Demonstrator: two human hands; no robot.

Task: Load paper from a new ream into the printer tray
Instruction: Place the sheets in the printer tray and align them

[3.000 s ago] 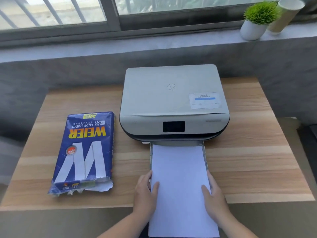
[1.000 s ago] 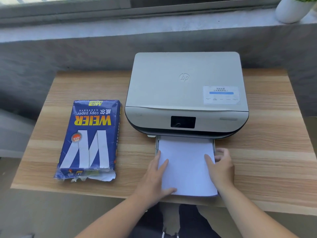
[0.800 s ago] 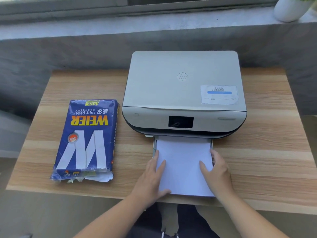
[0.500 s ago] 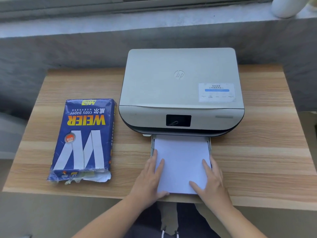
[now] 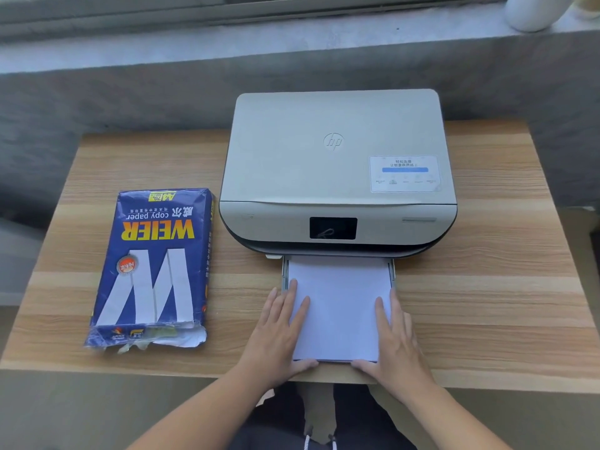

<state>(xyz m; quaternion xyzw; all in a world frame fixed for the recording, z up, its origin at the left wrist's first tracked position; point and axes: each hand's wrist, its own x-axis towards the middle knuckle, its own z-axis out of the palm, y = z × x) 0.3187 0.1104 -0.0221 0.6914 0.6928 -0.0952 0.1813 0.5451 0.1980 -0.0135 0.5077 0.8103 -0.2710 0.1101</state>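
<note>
Blue glossy wrapper, torn ragged at its near end, covers the ream [image 5: 152, 267] lying flat on the left of the pale wood-grain desk [image 5: 506, 287], its yellow "WEIER" lettering and broad white W upside down to the camera. Just right of it, flat and spread, the left hand [image 5: 281, 332] rests palm down along the left edge of a stack of plain white paper [image 5: 339, 306], fingers pointing toward the machine, thumb hooked around the stack's near edge. The sheets are smooth, rectangular and squared up, sitting in the grey plastic tray [image 5: 285, 271] that juts from the foot of the printer [image 5: 337, 177]; their far end lies at the slot under the machine while the near end reaches almost to the desk's front edge. The printer is a rounded, matte off-white box with a dark base band, a small black screen on its front and a white sticker on its lid. The right hand [image 5: 394, 339] mirrors the left, open and flat on the right edge of the stack, thumb at the near edge. A white rounded pot [image 5: 532, 11] stands on the grey concrete sill at upper right.
</note>
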